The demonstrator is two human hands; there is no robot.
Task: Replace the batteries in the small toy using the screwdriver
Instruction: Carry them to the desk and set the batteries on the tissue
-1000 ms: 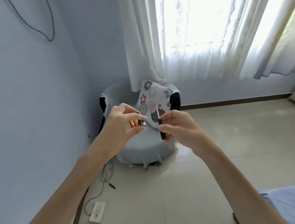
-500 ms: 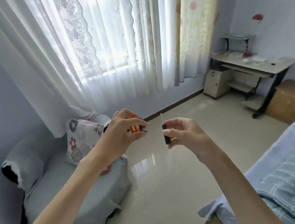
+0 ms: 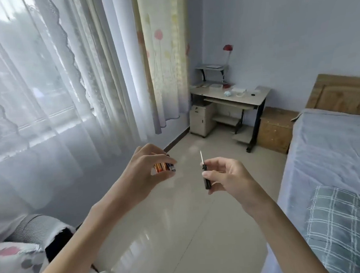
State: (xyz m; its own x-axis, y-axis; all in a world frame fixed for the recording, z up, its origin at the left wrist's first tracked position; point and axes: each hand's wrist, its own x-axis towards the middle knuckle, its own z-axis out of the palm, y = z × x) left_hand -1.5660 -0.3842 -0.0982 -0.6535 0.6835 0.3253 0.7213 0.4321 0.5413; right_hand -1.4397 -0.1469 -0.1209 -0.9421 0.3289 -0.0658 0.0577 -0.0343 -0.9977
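My left hand pinches a few orange-and-black batteries between thumb and fingertips, held up in front of me. My right hand grips a small screwdriver with a black handle, its thin metal shaft pointing up. The two hands are a short gap apart and do not touch. On the far desk sits a small pale blue object, too small to tell what it is.
A bed with a grey sheet and plaid blanket fills the right side. White curtains hang on the left. A grey armchair with a floral cushion is at the lower left. Shiny tiled floor stretches toward the desk.
The view has swung right from the armchair corner to the desk and bed. Both hands keep their hold, and the gap between them has widened a little.
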